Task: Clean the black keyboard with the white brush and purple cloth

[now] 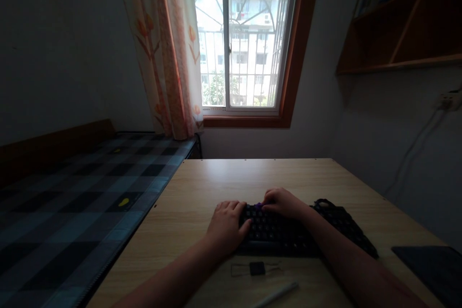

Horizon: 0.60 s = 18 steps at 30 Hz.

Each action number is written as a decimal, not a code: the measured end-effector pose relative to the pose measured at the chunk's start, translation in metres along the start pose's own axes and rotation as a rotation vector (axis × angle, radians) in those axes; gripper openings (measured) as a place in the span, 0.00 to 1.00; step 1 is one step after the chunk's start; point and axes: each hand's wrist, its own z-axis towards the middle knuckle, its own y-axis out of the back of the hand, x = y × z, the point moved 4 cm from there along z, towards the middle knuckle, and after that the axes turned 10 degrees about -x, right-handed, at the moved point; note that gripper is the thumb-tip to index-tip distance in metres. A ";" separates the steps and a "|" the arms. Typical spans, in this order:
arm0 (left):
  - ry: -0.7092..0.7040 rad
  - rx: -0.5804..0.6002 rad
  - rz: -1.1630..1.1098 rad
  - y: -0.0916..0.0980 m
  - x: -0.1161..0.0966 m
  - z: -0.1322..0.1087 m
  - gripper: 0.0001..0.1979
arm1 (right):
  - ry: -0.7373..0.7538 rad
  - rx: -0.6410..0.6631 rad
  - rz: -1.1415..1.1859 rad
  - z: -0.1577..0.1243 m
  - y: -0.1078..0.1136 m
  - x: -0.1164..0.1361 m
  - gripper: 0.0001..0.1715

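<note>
A black keyboard (276, 233) lies on the wooden table in front of me. My left hand (226, 225) rests over its left end, fingers stretched out toward the back edge and the thumb on the keys. Near the keyboard's back edge, my right hand (281, 202) is closed in a pinch on a small purple thing (259, 206), which touches the keys; its kind is too small to make out. The right forearm crosses over the keyboard and hides part of it. Closer to me lies a wire keycap puller (257, 268) with a black middle.
A pale, pen-like stick (277, 294) lies at the table's (216, 178) near side. A black loop (324, 203) sits at the keyboard's back right. At the right edge is a dark flat mat (426, 267). A bed with a checked cover (119, 178) adjoins the left side.
</note>
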 end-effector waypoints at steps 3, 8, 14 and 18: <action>-0.004 0.001 0.001 -0.001 0.000 0.000 0.22 | -0.012 -0.013 -0.063 -0.001 0.001 0.001 0.07; 0.007 0.008 0.005 0.000 -0.001 0.001 0.22 | 0.018 -0.010 0.024 -0.001 -0.001 0.007 0.07; -0.002 0.006 0.000 0.000 -0.001 0.001 0.21 | 0.028 0.010 0.155 -0.001 -0.004 0.016 0.13; -0.005 0.006 -0.003 0.000 -0.001 0.001 0.21 | -0.054 -0.018 0.190 -0.002 -0.007 0.015 0.18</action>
